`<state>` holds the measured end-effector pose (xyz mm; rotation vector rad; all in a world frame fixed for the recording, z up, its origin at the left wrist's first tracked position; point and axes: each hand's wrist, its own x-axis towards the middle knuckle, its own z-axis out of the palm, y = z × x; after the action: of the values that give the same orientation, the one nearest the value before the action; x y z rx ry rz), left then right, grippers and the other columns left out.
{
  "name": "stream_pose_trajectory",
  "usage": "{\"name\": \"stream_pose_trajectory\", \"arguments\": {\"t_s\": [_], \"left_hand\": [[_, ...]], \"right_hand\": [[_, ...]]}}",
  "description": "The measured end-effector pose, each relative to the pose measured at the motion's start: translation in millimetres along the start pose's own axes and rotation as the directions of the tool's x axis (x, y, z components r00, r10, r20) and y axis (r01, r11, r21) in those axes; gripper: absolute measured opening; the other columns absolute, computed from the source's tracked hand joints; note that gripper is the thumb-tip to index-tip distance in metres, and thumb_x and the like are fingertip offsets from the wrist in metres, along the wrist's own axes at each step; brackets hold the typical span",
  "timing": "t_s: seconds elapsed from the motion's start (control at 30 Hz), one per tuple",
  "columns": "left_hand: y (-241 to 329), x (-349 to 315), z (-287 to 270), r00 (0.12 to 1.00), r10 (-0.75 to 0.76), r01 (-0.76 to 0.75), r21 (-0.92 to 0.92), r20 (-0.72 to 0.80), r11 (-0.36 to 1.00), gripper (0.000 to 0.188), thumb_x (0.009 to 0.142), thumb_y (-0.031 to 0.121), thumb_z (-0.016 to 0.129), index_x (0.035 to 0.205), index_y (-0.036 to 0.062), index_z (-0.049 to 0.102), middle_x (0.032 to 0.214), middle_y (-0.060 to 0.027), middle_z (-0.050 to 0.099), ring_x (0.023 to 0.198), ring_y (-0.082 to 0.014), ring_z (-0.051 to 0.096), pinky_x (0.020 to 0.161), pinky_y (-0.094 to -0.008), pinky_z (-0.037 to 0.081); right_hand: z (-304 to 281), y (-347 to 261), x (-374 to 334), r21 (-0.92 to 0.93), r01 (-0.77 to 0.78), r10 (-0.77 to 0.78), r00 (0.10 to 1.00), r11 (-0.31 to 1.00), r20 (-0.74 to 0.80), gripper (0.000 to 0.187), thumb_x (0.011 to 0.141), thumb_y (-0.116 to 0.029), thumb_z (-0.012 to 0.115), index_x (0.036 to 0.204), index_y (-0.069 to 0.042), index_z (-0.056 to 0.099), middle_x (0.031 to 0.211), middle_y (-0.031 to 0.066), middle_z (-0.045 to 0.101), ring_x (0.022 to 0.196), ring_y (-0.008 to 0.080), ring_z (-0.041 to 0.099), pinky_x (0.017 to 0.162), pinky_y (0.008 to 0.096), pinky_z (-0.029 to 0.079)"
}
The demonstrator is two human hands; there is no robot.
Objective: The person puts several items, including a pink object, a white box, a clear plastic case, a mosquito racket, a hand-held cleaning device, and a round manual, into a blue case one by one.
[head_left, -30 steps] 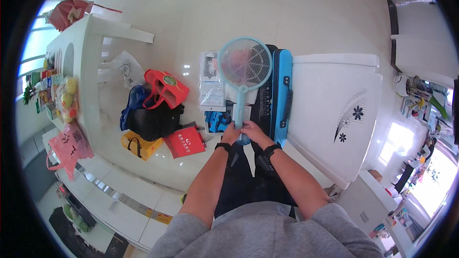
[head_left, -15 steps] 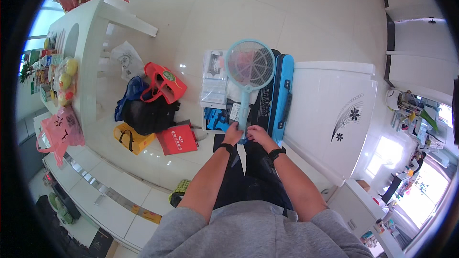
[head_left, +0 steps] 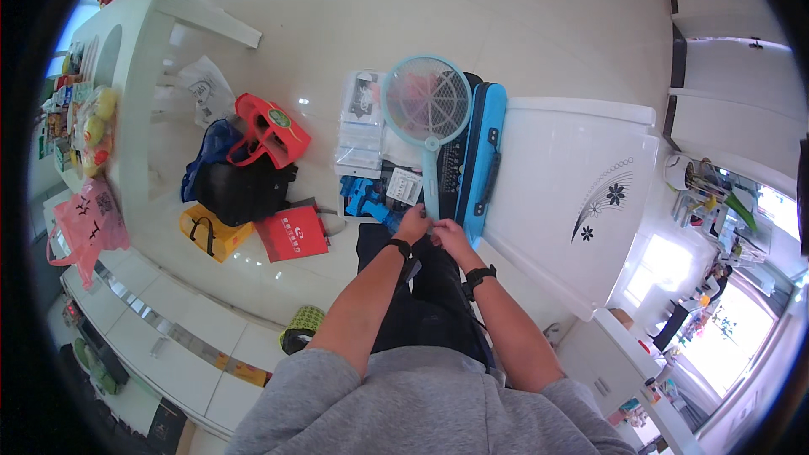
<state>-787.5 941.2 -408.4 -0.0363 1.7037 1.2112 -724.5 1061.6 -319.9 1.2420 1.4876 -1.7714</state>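
Note:
A light-blue electric mosquito swatter [head_left: 428,101] lies lengthwise in front of me, its round mesh head pointing away. My left hand [head_left: 413,223] is closed at the lower end of its handle, on the left side. From the right, my right hand [head_left: 451,237] meets it there with bent fingers pinched at the handle's end. The fingers hide that end and any small part between them. Beneath and beside the swatter are clear plastic packets [head_left: 358,131], a blue gun-shaped tool [head_left: 366,198] and a white printed label [head_left: 404,185].
A long blue case [head_left: 484,156] stands right of the swatter, beside a white flower-patterned cabinet top [head_left: 581,194]. Left on the tiled floor are a red tote bag [head_left: 274,131], a black bag [head_left: 240,194], a yellow bag [head_left: 211,234] and a red paper bag [head_left: 293,232]. A white table [head_left: 139,93] stands beyond them.
The whole view has shifted slightly, so things sit further left and higher. My right hand has come closer to my left at the handle's end, and more of the white label shows.

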Motion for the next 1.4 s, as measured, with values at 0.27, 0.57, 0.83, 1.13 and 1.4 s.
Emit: {"name": "stream_pose_trajectory", "arguments": {"t_s": [0.27, 0.57, 0.83, 1.13, 1.4], "left_hand": [[6, 19, 17, 0.998, 0.053, -0.058, 0.199, 0.029, 0.978, 0.029, 0.077, 0.015, 0.061, 0.095, -0.0079, 0.057, 0.084, -0.0213, 0.064, 0.078, -0.0313, 0.064, 0.069, -0.0382, 0.05], [5, 9, 7, 0.999, 0.032, -0.018, 0.318, -0.04, 0.948, 0.032, 0.08, 0.019, 0.058, 0.099, -0.0068, 0.057, 0.092, -0.0232, 0.064, 0.089, -0.0342, 0.063, 0.077, -0.041, 0.048], [23, -41, -23, 0.972, 0.207, -0.225, 0.181, 0.111, 0.957, 0.023, 0.081, 0.016, 0.052, 0.088, -0.0032, 0.062, 0.086, -0.0227, 0.064, 0.082, -0.0355, 0.063, 0.076, -0.0401, 0.05], [5, -100, -81, 0.984, 0.05, -0.037, -0.077, 0.171, 0.996, 0.022, 0.092, 0.019, 0.055, 0.095, -0.0017, 0.062, 0.08, -0.0087, 0.065, 0.072, -0.0158, 0.062, 0.067, -0.0288, 0.051], [-53, -198, -149, 0.92, 0.084, -0.138, -0.116, -0.382, 0.984, 0.024, 0.088, 0.021, 0.053, 0.085, 0.0005, 0.063, 0.073, -0.0077, 0.064, 0.065, -0.0164, 0.06, 0.06, -0.0307, 0.049]], "right_hand": [[-15, 7, 3, 0.007, 0.002, -0.002, 1.0, 1.0, -0.011, 0.02, 0.087, -0.01, 0.054, 0.103, 0.002, 0.056, 0.082, 0.0105, 0.063, 0.068, 0.0192, 0.063, 0.061, 0.0302, 0.052], [-14, 14, -9, 0.064, -0.037, 0.037, 0.999, 0.997, 0.009, 0.021, 0.088, -0.013, 0.054, 0.104, 0.001, 0.057, 0.082, 0.0117, 0.063, 0.07, 0.0195, 0.063, 0.063, 0.0306, 0.052], [-26, 32, -34, 0.003, 0.007, -0.007, 1.0, 1.0, -0.02, 0.023, 0.09, -0.02, 0.054, 0.106, -0.003, 0.057, 0.082, 0.0094, 0.065, 0.069, 0.0176, 0.063, 0.06, 0.0288, 0.049], [-20, 20, -98, -0.134, 0.116, -0.125, 0.991, 0.984, -0.055, 0.02, 0.091, -0.016, 0.054, 0.102, 0.0, 0.058, 0.075, 0.009, 0.063, 0.064, 0.0174, 0.061, 0.059, 0.0302, 0.05], [-53, 53, -115, -0.335, 0.043, 0.021, 0.983, 0.941, 0.184, 0.036, 0.092, -0.037, 0.054, 0.108, -0.006, 0.058, 0.093, 0.0112, 0.068, 0.083, 0.0206, 0.066, 0.069, 0.0346, 0.048]]}}
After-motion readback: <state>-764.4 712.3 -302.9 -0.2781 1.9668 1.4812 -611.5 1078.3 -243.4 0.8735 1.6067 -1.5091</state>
